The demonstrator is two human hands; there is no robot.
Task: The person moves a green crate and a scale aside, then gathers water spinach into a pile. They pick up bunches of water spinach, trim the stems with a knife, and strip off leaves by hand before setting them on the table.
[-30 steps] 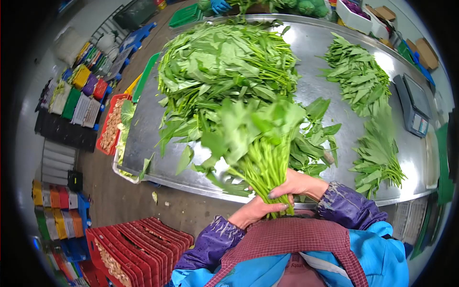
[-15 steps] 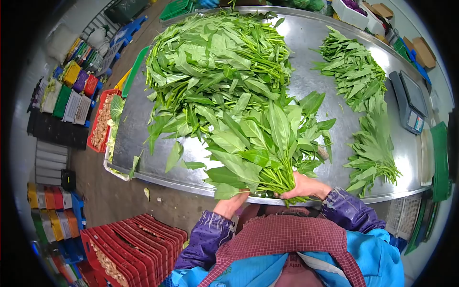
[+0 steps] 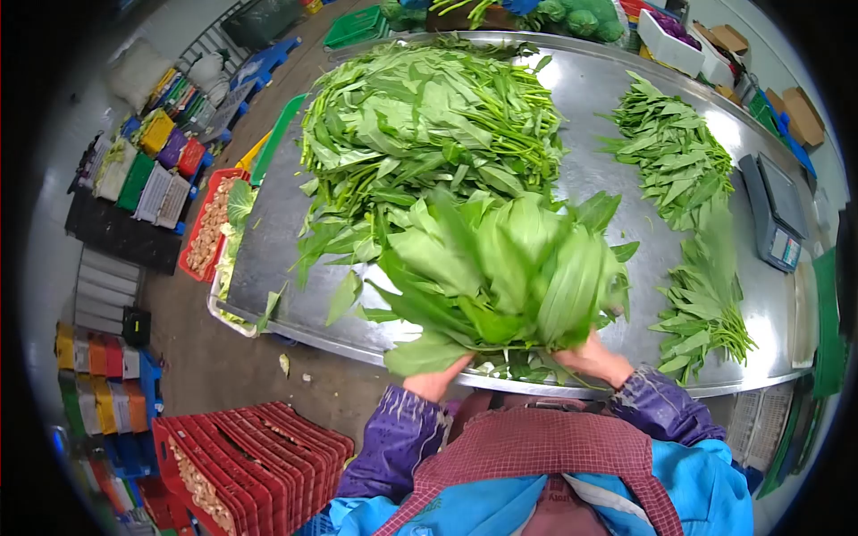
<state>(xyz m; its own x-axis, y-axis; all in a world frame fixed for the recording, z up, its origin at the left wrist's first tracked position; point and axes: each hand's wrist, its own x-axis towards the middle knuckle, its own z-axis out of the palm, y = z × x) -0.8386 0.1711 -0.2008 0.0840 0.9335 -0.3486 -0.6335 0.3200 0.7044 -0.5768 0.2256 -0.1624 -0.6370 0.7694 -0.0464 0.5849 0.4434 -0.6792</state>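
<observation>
A bunch of water spinach [image 3: 500,277] is upright at the table's near edge, its broad leaves fanned out and blurred by motion. My left hand [image 3: 436,380] grips it low on the left, fingers partly hidden under a large leaf. On the right, my right hand [image 3: 597,359] closes around the lower part of the bunch. The stem ends are mostly hidden behind leaves. Just beyond lies a large heap of water spinach [image 3: 429,125] on the metal table [image 3: 585,121]. Loose leaves [image 3: 344,297] lie left of the bunch.
Overlapping bunches of greens [image 3: 675,152] run down the table's right side, beside a digital scale [image 3: 773,210]. Stacked red crates [image 3: 255,469] stand on the floor at lower left. A red crate of brownish produce [image 3: 210,223] sits left of the table. Boxes and net bags line the far edge.
The bunch has been tipped up, so its stems, visible before, are now mostly covered by leaves. My right hand has shifted slightly right and down. The whole view has tilted a little.
</observation>
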